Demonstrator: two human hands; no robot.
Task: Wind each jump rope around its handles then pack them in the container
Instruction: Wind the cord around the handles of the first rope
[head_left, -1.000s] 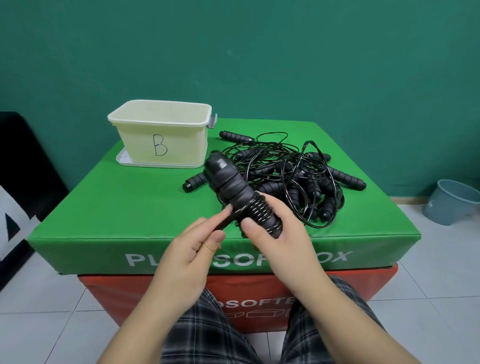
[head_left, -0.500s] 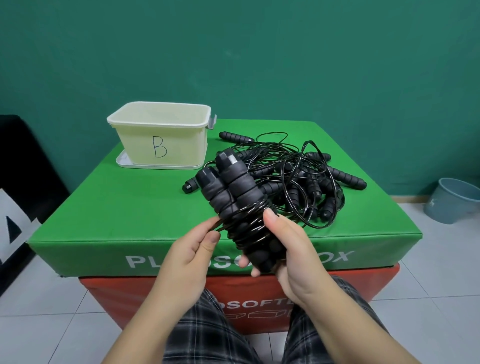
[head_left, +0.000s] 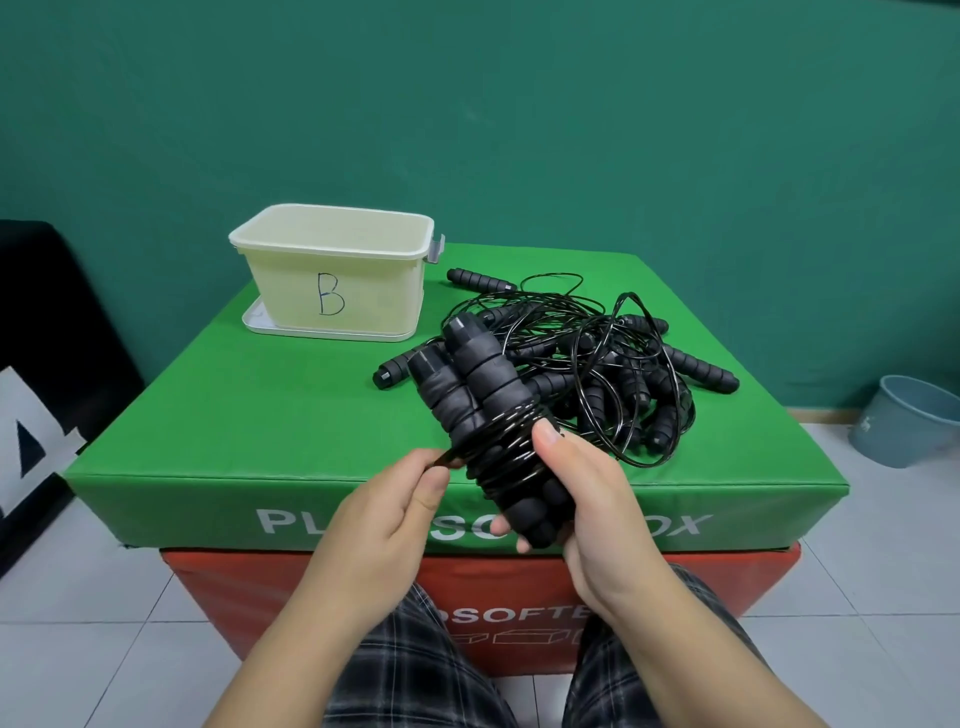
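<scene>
On a green padded box (head_left: 249, 415), a cream container (head_left: 337, 270) stands beside tangled jump ropes (head_left: 613, 364); in front, the right hand (head_left: 587, 493) grips paired, cord-wrapped handles (head_left: 483, 410) while the left hand (head_left: 395, 499) pinches the cord.

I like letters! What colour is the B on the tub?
The B on the cream tub is dark blue, hand-drawn. The head view shows it.
</scene>
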